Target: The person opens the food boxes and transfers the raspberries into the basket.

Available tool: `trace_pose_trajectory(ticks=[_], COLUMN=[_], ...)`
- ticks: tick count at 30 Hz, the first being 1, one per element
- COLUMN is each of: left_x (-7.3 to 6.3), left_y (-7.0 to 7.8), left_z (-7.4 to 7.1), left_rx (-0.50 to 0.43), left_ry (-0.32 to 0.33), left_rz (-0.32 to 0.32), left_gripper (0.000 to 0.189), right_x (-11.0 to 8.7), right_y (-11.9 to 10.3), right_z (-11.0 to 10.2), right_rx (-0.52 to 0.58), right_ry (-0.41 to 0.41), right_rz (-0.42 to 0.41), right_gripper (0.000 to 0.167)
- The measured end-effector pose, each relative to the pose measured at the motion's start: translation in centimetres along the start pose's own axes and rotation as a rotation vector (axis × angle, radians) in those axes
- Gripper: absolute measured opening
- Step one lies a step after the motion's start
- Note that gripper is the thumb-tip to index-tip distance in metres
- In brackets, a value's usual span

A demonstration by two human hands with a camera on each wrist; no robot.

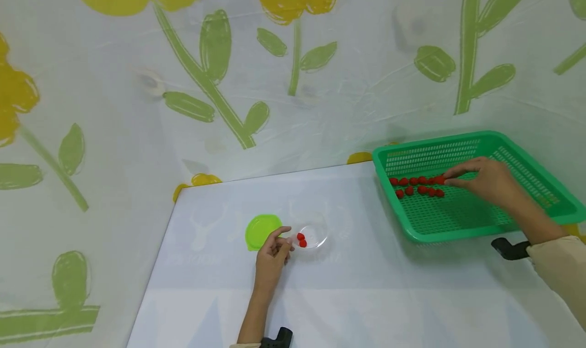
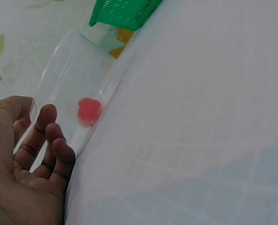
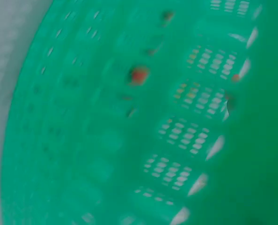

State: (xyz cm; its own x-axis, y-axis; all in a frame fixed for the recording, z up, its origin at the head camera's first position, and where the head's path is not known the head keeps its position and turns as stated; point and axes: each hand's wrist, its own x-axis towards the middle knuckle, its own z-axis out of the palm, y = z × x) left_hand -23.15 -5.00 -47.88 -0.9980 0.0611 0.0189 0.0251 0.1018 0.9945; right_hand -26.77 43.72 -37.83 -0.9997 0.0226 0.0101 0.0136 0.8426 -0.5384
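Note:
My left hand (image 1: 273, 254) holds the near-left rim of a clear plastic bowl (image 1: 322, 242) on the table, thumb and fingers at its edge. Two small red balls (image 1: 302, 243) lie inside the bowl; one red ball (image 2: 89, 111) shows through its wall in the left wrist view. Over the green basket (image 1: 412, 232), my right hand (image 1: 492, 182) pinches a red ball (image 1: 440, 179) between thumb and fingertips. Several more red balls (image 1: 409, 190) lie in two rows on the basket floor. The right wrist view is blurred, with the basket filling most of it.
A lime-green lid (image 1: 261, 228) lies on the white table (image 1: 357, 297), just left of the bowl and partly behind my left hand. The basket stands at the table's right, near the flower-patterned wall covering (image 1: 357, 73). Its raised sides surround the red balls.

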Motion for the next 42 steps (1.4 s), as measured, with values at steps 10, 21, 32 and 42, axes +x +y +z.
trace_pose_trajectory(ticks=[10,21,32,42], left_x=[0.0,0.8,0.5,0.9], left_y=[-0.2,-3.2,-3.1,-2.8], left_z=[0.0,-0.1,-0.2,-0.3], left_rx=[0.006,-0.011,0.004,0.013], left_ry=[-0.006,-0.004,0.007,0.005], left_rz=[-0.002,-0.003,-0.009,0.01], left_gripper=[0.031,0.03,0.03,0.03], right_x=[2.1,2.7,2.4,1.9], right_y=[3.5,6.1,6.4,1.9], right_z=[0.1,1.3,1.7,0.9], right_rx=[-0.093,-0.087,-0.077,-0.12], right_ry=[-0.114,-0.17,-0.183,-0.131], right_rz=[0.016,0.074,0.086,0.024], right_gripper=[0.03,0.027,0.02,0.039])
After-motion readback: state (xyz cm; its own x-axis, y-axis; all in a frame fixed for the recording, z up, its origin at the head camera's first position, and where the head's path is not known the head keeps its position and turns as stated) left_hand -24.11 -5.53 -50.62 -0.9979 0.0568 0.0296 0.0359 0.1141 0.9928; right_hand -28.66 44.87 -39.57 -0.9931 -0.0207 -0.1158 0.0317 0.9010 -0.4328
